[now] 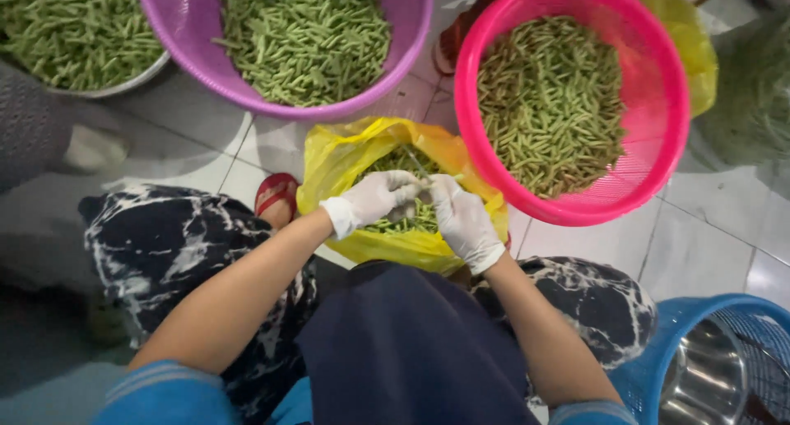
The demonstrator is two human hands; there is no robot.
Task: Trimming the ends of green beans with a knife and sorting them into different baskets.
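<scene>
Both gloved hands [424, 203] together, pinching one green bean [420, 166] over yellow bag [346, 157]; pink basket [658, 79] and purple basket [177, 22] already heaped, bag still part full

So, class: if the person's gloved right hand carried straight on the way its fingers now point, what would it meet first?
Probably the white-gloved left hand: the right hand points up-left over the yellow plastic bag of green beans, and their fingers already seem to touch.
</scene>
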